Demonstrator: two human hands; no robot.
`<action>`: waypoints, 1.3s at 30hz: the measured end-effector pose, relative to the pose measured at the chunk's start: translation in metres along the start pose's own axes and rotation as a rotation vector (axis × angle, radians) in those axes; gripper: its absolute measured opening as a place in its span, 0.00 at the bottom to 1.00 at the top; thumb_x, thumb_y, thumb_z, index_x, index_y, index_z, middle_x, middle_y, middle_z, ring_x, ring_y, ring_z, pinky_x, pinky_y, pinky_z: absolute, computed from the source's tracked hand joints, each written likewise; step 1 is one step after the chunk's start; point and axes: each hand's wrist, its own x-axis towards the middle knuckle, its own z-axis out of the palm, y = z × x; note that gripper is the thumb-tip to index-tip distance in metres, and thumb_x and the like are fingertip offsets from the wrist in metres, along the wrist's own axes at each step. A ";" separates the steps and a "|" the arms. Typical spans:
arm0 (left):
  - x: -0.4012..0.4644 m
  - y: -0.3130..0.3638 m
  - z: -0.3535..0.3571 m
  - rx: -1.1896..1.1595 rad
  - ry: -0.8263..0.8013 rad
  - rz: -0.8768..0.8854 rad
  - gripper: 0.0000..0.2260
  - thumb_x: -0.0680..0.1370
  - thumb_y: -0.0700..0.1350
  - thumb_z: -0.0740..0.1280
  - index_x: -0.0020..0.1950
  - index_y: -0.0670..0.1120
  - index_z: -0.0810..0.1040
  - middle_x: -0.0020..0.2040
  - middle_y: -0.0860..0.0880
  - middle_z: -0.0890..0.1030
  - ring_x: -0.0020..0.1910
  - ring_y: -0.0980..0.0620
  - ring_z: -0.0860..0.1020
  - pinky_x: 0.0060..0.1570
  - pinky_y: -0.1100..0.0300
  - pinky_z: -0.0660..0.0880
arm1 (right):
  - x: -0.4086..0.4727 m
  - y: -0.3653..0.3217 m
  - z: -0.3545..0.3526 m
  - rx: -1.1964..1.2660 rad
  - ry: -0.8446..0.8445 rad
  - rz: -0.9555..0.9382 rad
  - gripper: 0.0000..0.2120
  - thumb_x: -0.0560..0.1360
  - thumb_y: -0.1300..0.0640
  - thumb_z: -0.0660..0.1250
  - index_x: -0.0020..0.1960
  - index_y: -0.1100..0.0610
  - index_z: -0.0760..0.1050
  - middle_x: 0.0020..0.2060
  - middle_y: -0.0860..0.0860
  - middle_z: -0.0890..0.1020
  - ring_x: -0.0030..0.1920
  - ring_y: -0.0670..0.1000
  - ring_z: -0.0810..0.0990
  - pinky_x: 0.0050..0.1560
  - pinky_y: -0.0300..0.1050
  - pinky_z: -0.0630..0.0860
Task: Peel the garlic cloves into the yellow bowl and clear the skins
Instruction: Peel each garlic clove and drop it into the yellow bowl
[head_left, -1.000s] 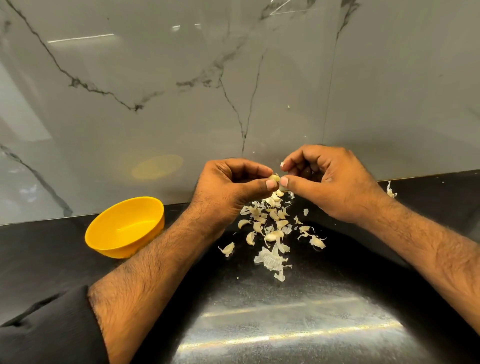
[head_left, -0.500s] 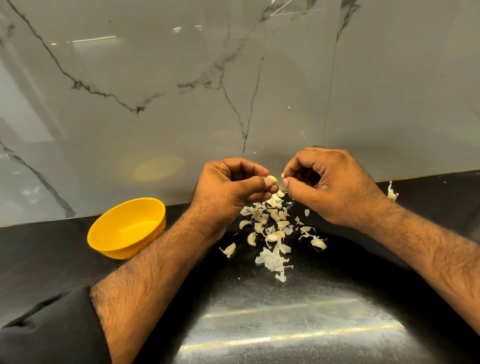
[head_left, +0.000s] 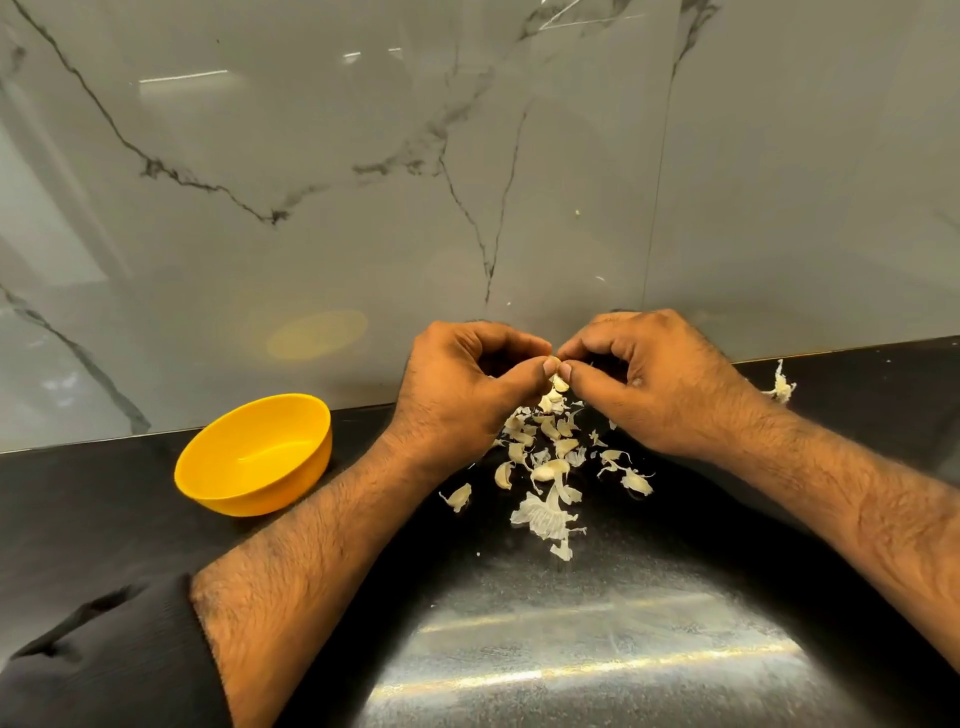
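Note:
My left hand (head_left: 467, 389) and my right hand (head_left: 660, 384) meet above the black counter, thumbs and forefingers pinched together on one small garlic clove (head_left: 554, 362). Only the clove's pale tip shows between the fingertips. Directly below the hands lies a scatter of garlic cloves and papery skins (head_left: 550, 467), with a larger sheet of skin (head_left: 543, 514) at its near end. The yellow bowl (head_left: 254, 457) stands to the left of my left forearm; I see nothing inside it.
A separate scrap of garlic skin (head_left: 779, 387) lies by the wall, right of my right wrist. The grey marble backsplash (head_left: 467, 182) rises just behind the hands. The black counter (head_left: 571, 623) reaches toward me with a bright glare patch.
The hands were slightly apart half a second ago; now their fingertips have closed together on the clove. The view has shifted a little, and the pile and bowl lie as before.

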 end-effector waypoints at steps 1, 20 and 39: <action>0.000 0.000 0.000 0.031 0.008 0.019 0.07 0.77 0.43 0.79 0.54 0.43 0.88 0.43 0.49 0.89 0.42 0.51 0.88 0.47 0.51 0.87 | 0.000 0.000 0.000 -0.009 0.002 -0.015 0.10 0.81 0.46 0.68 0.53 0.48 0.86 0.42 0.40 0.82 0.44 0.39 0.80 0.46 0.40 0.80; -0.002 0.006 0.002 -0.294 -0.027 -0.088 0.06 0.77 0.34 0.76 0.54 0.35 0.85 0.44 0.39 0.88 0.44 0.41 0.88 0.45 0.53 0.87 | -0.001 0.000 -0.005 0.024 0.133 -0.072 0.05 0.77 0.56 0.74 0.44 0.50 0.88 0.33 0.41 0.82 0.37 0.43 0.81 0.35 0.35 0.76; -0.003 0.005 0.001 -0.224 -0.070 -0.110 0.07 0.79 0.35 0.74 0.58 0.37 0.85 0.46 0.42 0.89 0.46 0.44 0.89 0.49 0.51 0.87 | -0.001 -0.001 -0.003 -0.173 -0.015 -0.135 0.14 0.83 0.48 0.63 0.53 0.51 0.86 0.38 0.42 0.79 0.39 0.42 0.77 0.38 0.39 0.77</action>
